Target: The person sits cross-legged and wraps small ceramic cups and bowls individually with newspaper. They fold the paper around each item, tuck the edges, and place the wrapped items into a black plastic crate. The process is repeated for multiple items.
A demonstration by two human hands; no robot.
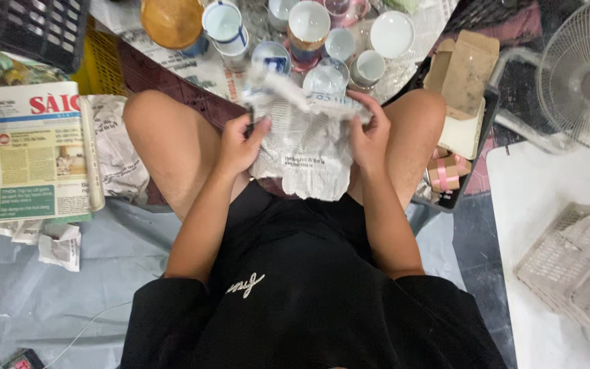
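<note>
the left hand and the right hand both hold a crumpled sheet of black-and-white newspaper between the person's bare knees, over the lap of a black garment. the left hand's fingers are curled shut on the sheet's left edge; the right hand's fingers pinch its upper right edge, thumb on top. the top of the sheet is bunched and blurred, and whether anything sits inside it cannot be told. the lower part hangs loose down toward the lap.

just beyond the hands, on newspaper spread on the floor, stands a cluster of small white and blue-patterned ceramic cups, most with their mouths up, with a round brown lid-like disc at the far left of the group. to the person's left lies a folded newspaper with a red heading, with torn scraps of paper just below it on a pale blue floor sheet. to the right, a dark tray holds flat brown cardboard boxes and small boxes with pink ribbon. further right are a white wire-guarded fan and a pale plastic lattice basket.
</note>
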